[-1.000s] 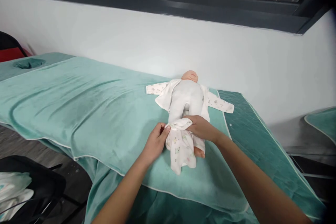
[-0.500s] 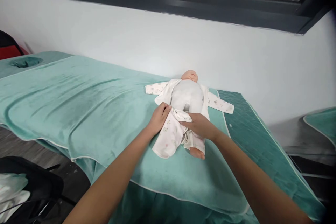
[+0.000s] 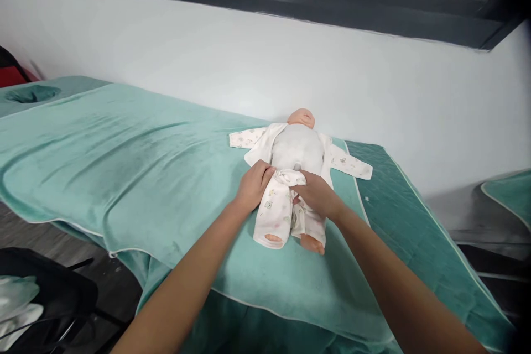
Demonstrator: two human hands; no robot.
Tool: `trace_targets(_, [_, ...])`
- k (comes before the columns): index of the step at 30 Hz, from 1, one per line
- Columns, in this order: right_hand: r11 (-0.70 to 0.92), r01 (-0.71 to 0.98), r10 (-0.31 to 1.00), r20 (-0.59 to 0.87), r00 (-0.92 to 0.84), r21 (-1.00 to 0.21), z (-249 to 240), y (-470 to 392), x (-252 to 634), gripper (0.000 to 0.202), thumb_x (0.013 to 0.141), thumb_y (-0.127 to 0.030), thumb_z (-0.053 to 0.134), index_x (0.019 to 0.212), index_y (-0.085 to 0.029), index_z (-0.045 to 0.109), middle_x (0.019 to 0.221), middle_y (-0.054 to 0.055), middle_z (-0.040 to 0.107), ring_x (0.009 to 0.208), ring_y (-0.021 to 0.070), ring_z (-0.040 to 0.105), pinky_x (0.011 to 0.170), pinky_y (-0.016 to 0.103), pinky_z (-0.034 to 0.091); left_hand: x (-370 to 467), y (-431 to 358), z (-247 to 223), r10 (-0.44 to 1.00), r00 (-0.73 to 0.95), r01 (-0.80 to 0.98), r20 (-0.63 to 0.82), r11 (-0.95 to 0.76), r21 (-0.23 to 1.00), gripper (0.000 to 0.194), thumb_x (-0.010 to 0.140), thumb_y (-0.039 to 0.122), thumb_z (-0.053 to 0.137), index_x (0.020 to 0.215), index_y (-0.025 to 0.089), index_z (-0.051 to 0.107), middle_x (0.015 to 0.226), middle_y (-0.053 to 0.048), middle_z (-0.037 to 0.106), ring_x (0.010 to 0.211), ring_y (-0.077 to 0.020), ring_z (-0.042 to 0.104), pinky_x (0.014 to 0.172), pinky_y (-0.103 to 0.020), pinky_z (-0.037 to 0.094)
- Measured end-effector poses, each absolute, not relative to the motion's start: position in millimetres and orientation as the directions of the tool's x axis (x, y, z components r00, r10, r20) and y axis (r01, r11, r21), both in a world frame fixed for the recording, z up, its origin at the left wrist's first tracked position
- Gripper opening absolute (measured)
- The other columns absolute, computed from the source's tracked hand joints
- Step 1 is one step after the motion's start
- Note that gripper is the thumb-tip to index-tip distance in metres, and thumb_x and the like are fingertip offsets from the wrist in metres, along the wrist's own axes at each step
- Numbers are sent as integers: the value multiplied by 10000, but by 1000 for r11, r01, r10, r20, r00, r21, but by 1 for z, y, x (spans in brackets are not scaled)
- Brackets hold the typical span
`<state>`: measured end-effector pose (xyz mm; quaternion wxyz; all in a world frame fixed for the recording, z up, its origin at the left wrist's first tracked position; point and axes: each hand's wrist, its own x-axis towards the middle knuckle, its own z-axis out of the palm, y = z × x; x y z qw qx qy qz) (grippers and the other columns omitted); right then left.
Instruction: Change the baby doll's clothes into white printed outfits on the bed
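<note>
A baby doll lies on its back, its head toward the wall. Spread beneath it is a printed white baby top, open at the front, with both sleeves out to the sides. White printed baby pants cover the doll's legs, their waist bunched at the thighs. My left hand is closed on the waistband at the left side. My right hand pinches the bunched cloth at the middle. One foot sticks out of the right leg opening; a little of the other foot shows inside the left one.
A green velvety cover lies over the bed, with a darker quilted sheet at the right. Behind stands a white wall under a dark window frame. At lower left is a black chair with pale cloths on it.
The pants have moved up the doll's legs. The left pant leg has straightened, and a foot now shows inside its opening. Both hands keep hold of the waist. The view has shifted slightly.
</note>
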<state>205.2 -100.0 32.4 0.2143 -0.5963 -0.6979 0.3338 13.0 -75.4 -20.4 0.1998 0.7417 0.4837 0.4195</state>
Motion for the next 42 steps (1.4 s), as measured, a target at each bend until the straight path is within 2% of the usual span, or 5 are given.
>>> trace_targets(6, [212, 602, 860, -145, -489, -770, 46, -107, 215, 391, 755, -509, 717, 1021, -225, 685, 1015, 17, 731, 909, 232, 658, 729, 293, 474, 5, -109, -21, 904, -14, 479, 427, -369, 796, 225, 983, 386, 420, 959, 204, 549, 978, -47, 612, 906, -173, 557, 809, -288, 414])
trace_targets(12, [269, 696, 863, -154, -481, -666, 46, -105, 214, 264, 741, -439, 727, 902, -232, 697, 921, -3, 729, 852, 227, 653, 697, 293, 457, -8, -153, -29, 967, -58, 469, 249, -194, 861, 282, 945, 468, 474, 873, 212, 567, 803, -9, 625, 739, -171, 534, 707, -295, 372])
trace_targets(19, [306, 676, 889, -54, -455, -670, 40, -103, 213, 178, 818, -372, 615, 916, -239, 681, 973, 4, 735, 868, 218, 654, 720, 297, 450, -7, -164, -36, 945, 176, 722, 276, -314, 616, 307, 993, 444, 390, 900, 218, 576, 803, -18, 666, 752, -195, 584, 818, -346, 364])
trace_targets(33, [155, 609, 967, -8, -255, -778, 29, -106, 210, 123, 877, -359, 538, 862, -245, 581, 668, -14, 699, 701, 199, 664, 666, 287, 428, 9, -135, -28, 912, 66, 971, 405, -152, 185, 215, 1010, 300, 362, 999, 205, 554, 898, -68, 668, 788, -225, 640, 656, -333, 370])
trace_targets(42, [78, 598, 982, -44, -186, -798, 27, -113, 208, 135, 820, -369, 625, 845, -244, 582, 723, -29, 678, 734, 187, 629, 647, 276, 418, 1, -142, -35, 873, 91, 770, 480, -367, 522, 120, 948, 221, 455, 1031, 210, 539, 956, -39, 651, 845, -189, 608, 731, -313, 429])
